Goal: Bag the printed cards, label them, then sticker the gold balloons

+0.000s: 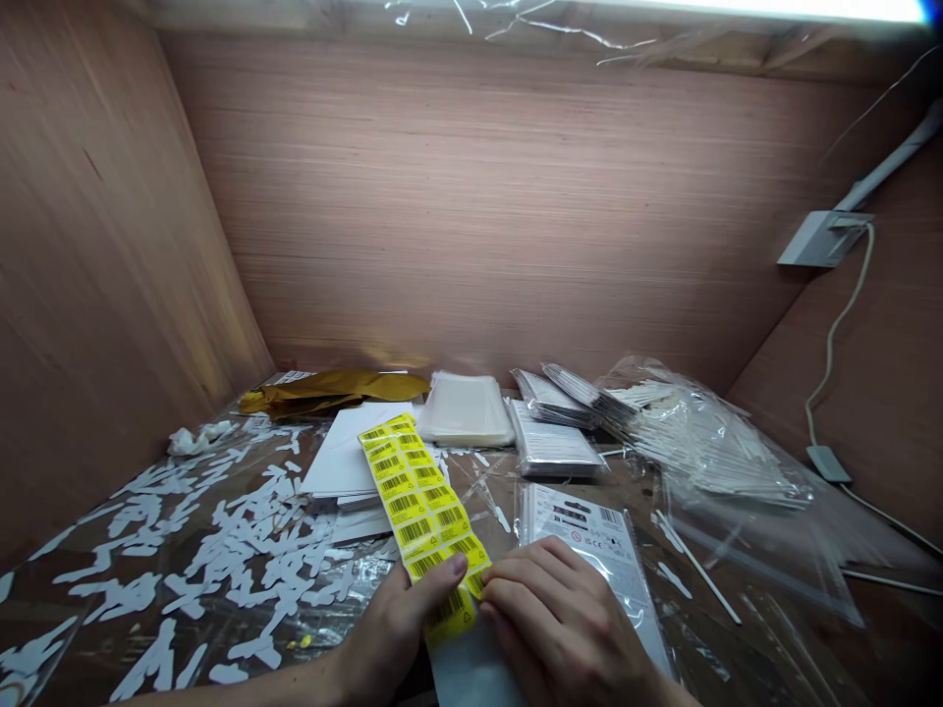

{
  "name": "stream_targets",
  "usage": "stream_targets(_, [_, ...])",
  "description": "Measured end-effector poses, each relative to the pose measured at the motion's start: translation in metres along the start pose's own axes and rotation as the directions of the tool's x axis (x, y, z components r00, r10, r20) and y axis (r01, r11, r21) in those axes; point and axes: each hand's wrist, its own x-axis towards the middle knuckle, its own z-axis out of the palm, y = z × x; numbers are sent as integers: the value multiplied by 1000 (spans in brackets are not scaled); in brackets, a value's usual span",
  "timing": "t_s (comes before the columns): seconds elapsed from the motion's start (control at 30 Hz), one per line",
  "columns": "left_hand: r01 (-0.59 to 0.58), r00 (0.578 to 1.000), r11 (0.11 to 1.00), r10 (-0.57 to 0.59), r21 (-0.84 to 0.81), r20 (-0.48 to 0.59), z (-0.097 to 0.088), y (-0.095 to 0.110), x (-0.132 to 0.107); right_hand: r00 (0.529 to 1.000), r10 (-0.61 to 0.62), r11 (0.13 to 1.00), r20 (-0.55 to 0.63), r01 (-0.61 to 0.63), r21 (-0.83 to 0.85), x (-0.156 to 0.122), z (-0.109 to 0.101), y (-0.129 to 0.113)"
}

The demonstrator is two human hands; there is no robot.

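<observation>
The left hand [390,628] pinches a strip of yellow barcode stickers [419,501], thumb on top, while the right hand [564,619] curls its fingertips against the strip's lower end, keeping it taut above a white card [471,673]. A printed packet in a clear bag [589,550] lies just right; white paper cut-outs [221,560] scatter lower left.

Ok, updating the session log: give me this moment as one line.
left hand: holding yellow barcode labels | right hand: at labels' edge, beside white packet | also: white paper scraps
</observation>
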Motion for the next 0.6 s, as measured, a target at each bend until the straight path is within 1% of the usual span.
stream_targets(0.07, [-4,1000,999,4,46,-2,1,1,1,1000,8,1000,-15,-8,1,0,1,0])
stream_targets(0.17, [-27,1000,994,26,110,9,3,4,0,996,72,997,-50,-71,24,-2,1,1])
stream_targets(0.23, [-31,999,995,29,94,31,3,5,-1,988,136,990,-78,-132,51,-4,-1,1])
stream_targets(0.3, [-15,997,999,11,48,76,2,3,-2,962,256,963,-96,-246,107,-5,-3,1])
stream_targets(0.33, [-1,995,1000,-1,21,97,1,2,-3,934,348,930,-86,-332,156,-5,-5,2])
stream_targets(0.37, [14,994,1000,-14,-4,108,1,2,-3,890,453,877,-59,-432,211,-5,-7,3])
stream_targets(0.43, [39,993,999,-35,-28,109,1,1,-4,772,636,736,-2,-605,304,-3,-13,7])
stream_targets(0.47, [44,994,999,-41,-30,102,1,1,-4,717,698,675,9,-661,329,-1,-18,10])
stream_targets(0.5, [50,995,998,-47,-31,89,1,2,-5,676,737,636,3,-695,336,0,-25,13])
stream_targets(0.53, [57,996,998,-54,-32,72,2,3,-6,648,761,620,-25,-716,323,1,-32,17])
stream_targets(0.57, [65,997,997,-63,-34,51,3,4,-7,634,770,624,-63,-729,281,2,-42,21])
stream_targets(0.6, [76,997,997,-75,-35,29,3,5,-8,639,761,646,-109,-735,205,2,-52,25])
